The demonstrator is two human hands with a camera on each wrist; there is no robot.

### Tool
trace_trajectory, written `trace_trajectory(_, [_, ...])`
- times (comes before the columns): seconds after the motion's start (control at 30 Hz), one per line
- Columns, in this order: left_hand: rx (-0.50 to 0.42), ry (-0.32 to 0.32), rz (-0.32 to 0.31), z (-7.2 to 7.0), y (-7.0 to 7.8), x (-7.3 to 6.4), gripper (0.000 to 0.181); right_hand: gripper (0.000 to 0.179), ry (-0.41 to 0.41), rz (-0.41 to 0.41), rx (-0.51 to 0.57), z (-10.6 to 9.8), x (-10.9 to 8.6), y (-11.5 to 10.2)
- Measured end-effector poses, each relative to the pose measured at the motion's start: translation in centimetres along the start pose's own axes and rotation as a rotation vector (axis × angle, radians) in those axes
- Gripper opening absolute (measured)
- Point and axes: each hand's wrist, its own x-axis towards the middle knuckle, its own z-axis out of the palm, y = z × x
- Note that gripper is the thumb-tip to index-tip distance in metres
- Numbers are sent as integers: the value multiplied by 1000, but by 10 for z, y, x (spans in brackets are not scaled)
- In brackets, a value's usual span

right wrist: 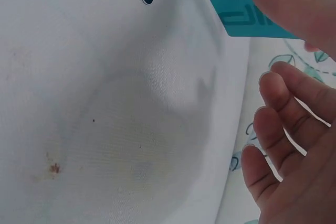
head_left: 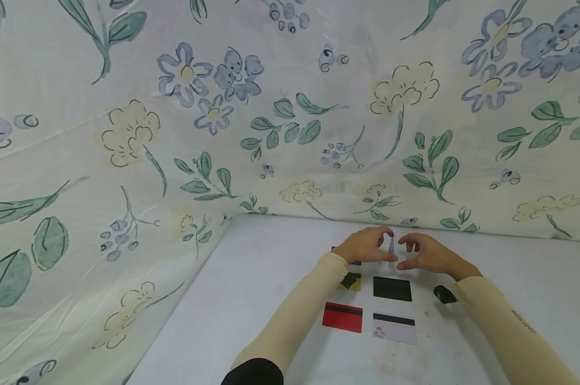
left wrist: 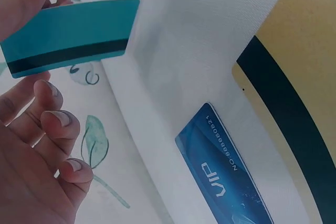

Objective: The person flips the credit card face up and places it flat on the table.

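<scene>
A teal card (left wrist: 79, 32) with a dark stripe is held up above the far part of the white table, turned nearly edge-on in the head view. My left hand (head_left: 367, 245) grips it by its edges between thumb and fingers. Facing it from the other side, my right hand (head_left: 429, 254) has thumb and fingers loosely curved, with a small gap to the card in the head view. From the right wrist, the thumb overlaps the card's printed face (right wrist: 247, 17). Below the left hand lies a blue VIP card (left wrist: 223, 166), mostly hidden from the head camera.
Nearer me on the white table (head_left: 213, 315) lie a gold and black card (head_left: 351, 282), a black card (head_left: 392, 289), a red card (head_left: 343, 317) and a white striped card (head_left: 394, 328). A dark rounded object (head_left: 445, 294) shows beside the right sleeve. Flowered cloth (head_left: 290, 117) hangs behind.
</scene>
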Motion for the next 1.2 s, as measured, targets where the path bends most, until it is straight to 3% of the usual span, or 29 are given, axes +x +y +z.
trace_trajectory(0.7, [-42,0,26,-2,4,-3,63,70,-34,39,-14,15,10,3])
trace_trajectory(1.03, [-69,-9,65,-1,3,-1,61,55,-36,24,4,17,12,0])
trace_trajectory(1.2, [-76,-1,72,-1,2,-2,61,60,-40,34,0,17,12,-1])
